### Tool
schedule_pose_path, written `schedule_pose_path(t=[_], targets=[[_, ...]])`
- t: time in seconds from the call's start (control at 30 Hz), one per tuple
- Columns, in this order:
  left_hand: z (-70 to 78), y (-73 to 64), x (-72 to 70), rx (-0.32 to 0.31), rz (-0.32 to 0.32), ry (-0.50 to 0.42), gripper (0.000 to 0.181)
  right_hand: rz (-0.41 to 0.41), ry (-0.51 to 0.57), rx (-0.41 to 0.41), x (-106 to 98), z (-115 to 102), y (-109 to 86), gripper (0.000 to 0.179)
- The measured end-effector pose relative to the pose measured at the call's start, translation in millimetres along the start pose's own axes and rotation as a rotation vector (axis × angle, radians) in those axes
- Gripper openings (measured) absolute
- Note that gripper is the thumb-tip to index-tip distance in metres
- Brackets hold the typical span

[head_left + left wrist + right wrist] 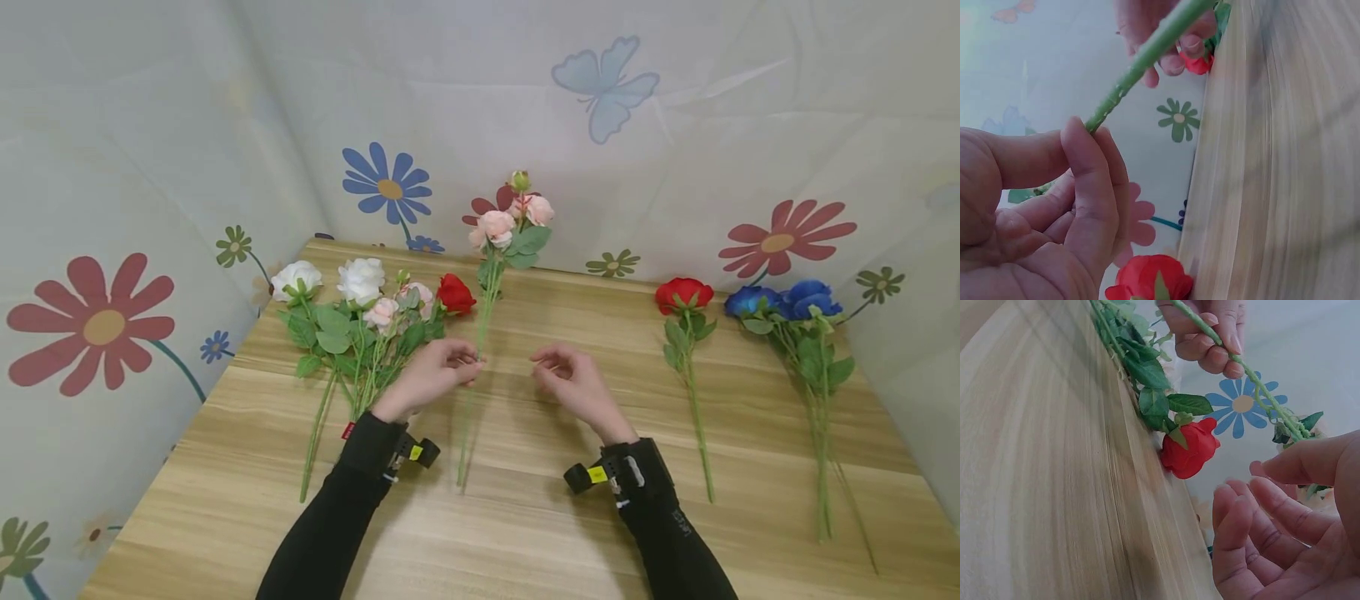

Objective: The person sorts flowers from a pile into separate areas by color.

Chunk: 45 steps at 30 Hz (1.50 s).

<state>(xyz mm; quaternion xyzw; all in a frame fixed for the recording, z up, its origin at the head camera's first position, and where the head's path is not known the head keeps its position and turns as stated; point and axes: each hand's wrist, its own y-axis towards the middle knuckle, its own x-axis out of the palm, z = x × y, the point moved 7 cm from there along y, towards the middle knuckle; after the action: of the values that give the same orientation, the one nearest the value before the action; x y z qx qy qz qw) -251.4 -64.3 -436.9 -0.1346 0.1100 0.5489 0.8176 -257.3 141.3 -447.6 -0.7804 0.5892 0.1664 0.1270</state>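
Observation:
My left hand [435, 373] pinches the green stem [1132, 75] of a pink rose spray [497, 227] between thumb and fingertips. The spray stands nearly upright over the middle of the table, with several pale pink blooms, a bud on top and green leaves below them. Its long lower stem runs down past the hand toward me. To the right of the stem, my right hand [581, 387] hovers with loosely bent fingers. Nothing lies between its fingers [1235, 525] in the right wrist view. A red rose [1190, 449] lies beyond, at the table's far edge.
Left on the wooden table [540, 517] lie white roses [362, 281], pink roses [382, 313] and a red rose [455, 295], stems toward me. A single red rose [683, 294] and blue roses [808, 298] lie to the right. A flower-printed curtain [480, 100] hangs behind.

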Motion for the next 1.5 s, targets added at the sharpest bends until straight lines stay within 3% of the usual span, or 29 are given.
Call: schedule_pose_path(t=[0.2, 0.5, 0.7, 1.03, 1.2, 1.5], targets=[[-1.0, 1.8, 5.4, -0.015, -0.011, -0.051, 0.014, -0.098, 0.091, 0.040, 6, 3, -0.4, 0.030], [-5.1, 6.4, 15.5, -0.020, -0.021, -0.141, 0.025, -0.330, 0.306, 0.163, 35, 15, -16.4, 0.042], [-5.9, 8.7, 22.4, -0.011, -0.015, -0.176, 0.023, -0.482, 0.420, 0.158, 60, 13, -27.1, 0.045], [-8.2, 10.5, 24.3, -0.008, -0.008, -0.206, 0.027, -0.631, 0.533, 0.128, 82, 5, -37.1, 0.051], [-10.3, 11.4, 24.5, -0.003, -0.006, -0.188, 0.027, -0.652, 0.554, 0.139, 86, 4, -39.1, 0.049], [-14.2, 12.7, 29.6, 0.015, -0.019, -0.134, 0.022, -0.609, 0.532, 0.174, 85, 6, -43.2, 0.038]])
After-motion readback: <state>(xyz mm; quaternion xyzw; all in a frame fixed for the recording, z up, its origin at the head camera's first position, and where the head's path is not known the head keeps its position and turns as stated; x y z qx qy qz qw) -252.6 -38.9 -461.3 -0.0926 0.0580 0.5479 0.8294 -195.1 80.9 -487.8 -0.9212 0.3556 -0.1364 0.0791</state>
